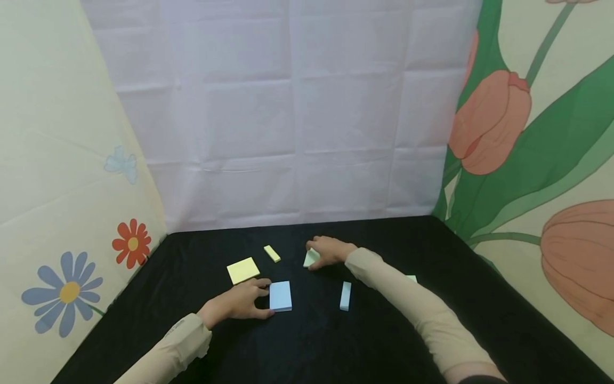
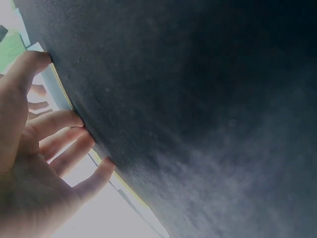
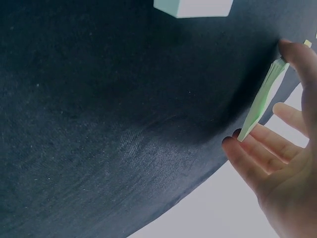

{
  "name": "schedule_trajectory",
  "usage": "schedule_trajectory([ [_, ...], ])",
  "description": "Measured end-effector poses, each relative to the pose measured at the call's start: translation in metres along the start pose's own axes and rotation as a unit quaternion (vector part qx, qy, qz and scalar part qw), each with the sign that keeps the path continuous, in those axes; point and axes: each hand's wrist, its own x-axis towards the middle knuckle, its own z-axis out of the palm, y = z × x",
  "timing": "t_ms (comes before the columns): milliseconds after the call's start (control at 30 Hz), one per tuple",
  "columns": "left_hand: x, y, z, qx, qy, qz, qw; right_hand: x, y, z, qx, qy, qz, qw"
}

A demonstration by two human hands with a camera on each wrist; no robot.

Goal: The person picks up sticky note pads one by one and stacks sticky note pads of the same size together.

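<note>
My left hand (image 1: 244,300) is at the left side of a square blue sticky-note pad (image 1: 280,296), pinching it between thumb and index finger near two corners. The left wrist view shows that pad's edge (image 2: 58,88) between the thumb and index tips, with the other fingers spread. Farther back, my right hand (image 1: 330,250) grips a pale green sticky-note pad (image 1: 310,258), partly covered by the hand. In the right wrist view, the thumb is at one end of the green pad (image 3: 262,96) and fingertips at the other.
A yellow sticky-note pad (image 1: 243,270) lies just behind my left hand, with a narrow yellow pad (image 1: 272,253) beyond it. A narrow blue pad (image 1: 345,296) lies between the arms. Behind the right forearm peeks a green piece (image 1: 412,278). Black cloth (image 1: 307,352) covers the table.
</note>
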Motion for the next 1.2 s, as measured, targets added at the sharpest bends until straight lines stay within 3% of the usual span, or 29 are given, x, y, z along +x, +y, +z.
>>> schedule_trajectory([
  [500,0.004,-0.0017,0.0013,0.002,-0.003,-0.007,1.0,-0.0006,0.0008,0.003,0.0,-0.001,-0.007,1.0],
  [1200,0.0033,-0.0016,-0.0016,0.006,0.002,0.013,0.9999,-0.0073,-0.0043,0.0023,-0.009,0.013,-0.019,1.0],
])
